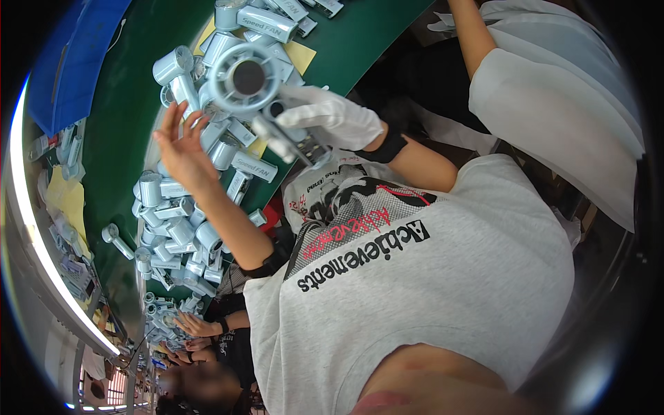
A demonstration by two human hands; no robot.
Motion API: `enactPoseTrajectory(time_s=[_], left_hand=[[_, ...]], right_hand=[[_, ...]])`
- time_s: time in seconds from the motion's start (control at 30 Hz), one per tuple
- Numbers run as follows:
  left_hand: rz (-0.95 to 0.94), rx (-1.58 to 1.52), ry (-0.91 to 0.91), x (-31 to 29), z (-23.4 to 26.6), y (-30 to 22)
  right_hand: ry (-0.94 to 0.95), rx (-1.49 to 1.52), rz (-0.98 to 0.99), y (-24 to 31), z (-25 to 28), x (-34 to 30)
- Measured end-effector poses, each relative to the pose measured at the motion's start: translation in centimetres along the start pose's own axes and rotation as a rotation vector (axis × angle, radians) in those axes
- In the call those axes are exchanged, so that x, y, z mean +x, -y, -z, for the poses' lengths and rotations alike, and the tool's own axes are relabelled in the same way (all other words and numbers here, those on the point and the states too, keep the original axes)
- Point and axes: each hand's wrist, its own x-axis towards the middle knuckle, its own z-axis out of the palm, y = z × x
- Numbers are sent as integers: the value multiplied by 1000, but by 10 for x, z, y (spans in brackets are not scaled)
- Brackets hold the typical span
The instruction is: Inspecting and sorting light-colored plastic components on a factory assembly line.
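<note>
A grey printed T-shirt (pixel 429 290) filled the lower middle and right of the frame, closest to the camera. Both forearms rose from it toward the upper middle.

The right hand (pixel 325 117), in a white glove, sat just above centre and was closed around the handle of a pale blue handheld fan (pixel 245 79). The fan's round head with its dark hub stood in the upper middle of the frame, above the glove. A black wristband (pixel 389 146) circled that wrist.

The bare left hand (pixel 181 149), left of centre, was spread open with fingers apart, holding nothing. Its fingertips hovered just beside the fan head and over the pile behind it.

Beyond the hands, a heap of pale blue fan parts (pixel 176 221) lay along a green bench (pixel 124 124), running from the top centre down the left side. Yellow sheets (pixel 299 55) showed under the heap near the top.

At the upper right, another person's white sleeve (pixel 553 90) and bare arm crossed the frame. Far off at the lower left, other workers' hands (pixel 190 325) rested among more fan parts.
</note>
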Motion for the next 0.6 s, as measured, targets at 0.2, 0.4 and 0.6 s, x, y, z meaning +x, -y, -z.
enactPoseTrajectory(time_s=[0.2, 0.4, 0.6], left_hand=[[-222, 1592, -429, 53, 235, -91], [678, 1834, -970, 67, 485, -98], [444, 1911, -454, 42, 514, -87]], right_hand=[[-868, -808, 42, 59, 134, -36], [-1246, -1528, 169, 121, 242, 5], [-1256, -1691, 21, 178, 182, 10]])
